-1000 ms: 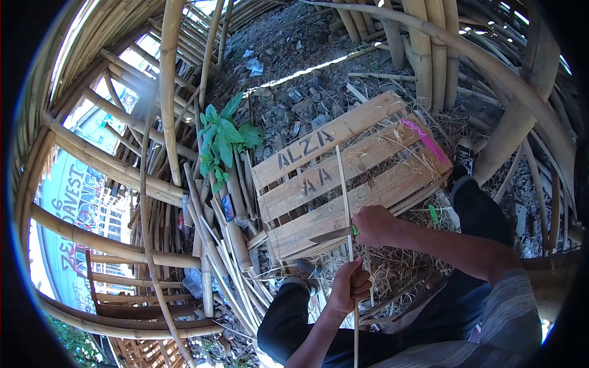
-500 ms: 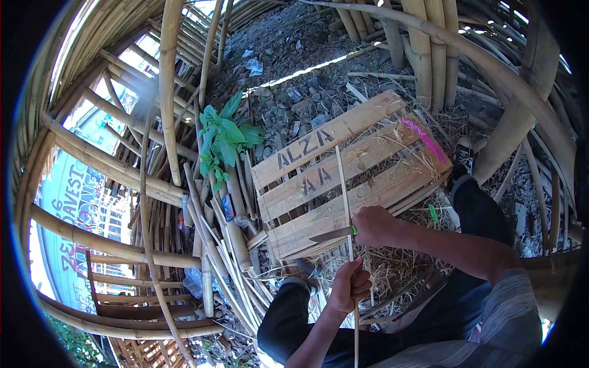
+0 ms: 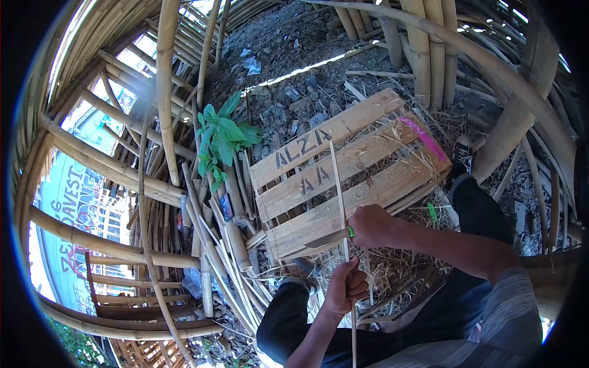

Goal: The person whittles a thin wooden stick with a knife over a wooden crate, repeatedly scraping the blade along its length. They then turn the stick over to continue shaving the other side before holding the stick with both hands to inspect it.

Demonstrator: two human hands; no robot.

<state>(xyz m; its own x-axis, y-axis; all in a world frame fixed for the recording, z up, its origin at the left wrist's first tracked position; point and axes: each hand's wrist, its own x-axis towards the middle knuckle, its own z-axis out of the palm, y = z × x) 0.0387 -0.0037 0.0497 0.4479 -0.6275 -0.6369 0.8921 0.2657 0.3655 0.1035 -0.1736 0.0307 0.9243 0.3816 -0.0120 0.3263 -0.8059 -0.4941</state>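
Note:
My left hand (image 3: 345,287) is closed around a long thin bamboo strip (image 3: 338,178), low on its length. The green handle of a knife (image 3: 327,238) is in the fist of my right hand (image 3: 372,226), just above. Its blade points left and crosses the strip. Beyond my hands lies a slatted wooden crate (image 3: 343,164) with the dark letters "ALZA" and a pink mark. The strip's far end is over the crate's upper slats.
Leafy green plant (image 3: 226,136) left of the crate, beside stacked bamboo poles (image 3: 234,245). Thick upright bamboo posts (image 3: 432,55) stand at the top right. Straw (image 3: 399,260) and rubble (image 3: 294,92) cover the ground. My shoes are near the crate's lower and right edges.
The strip's far end has shifted slightly left. My right hand and the knife have moved a little left, the blade now tilted a bit differently against the strip.

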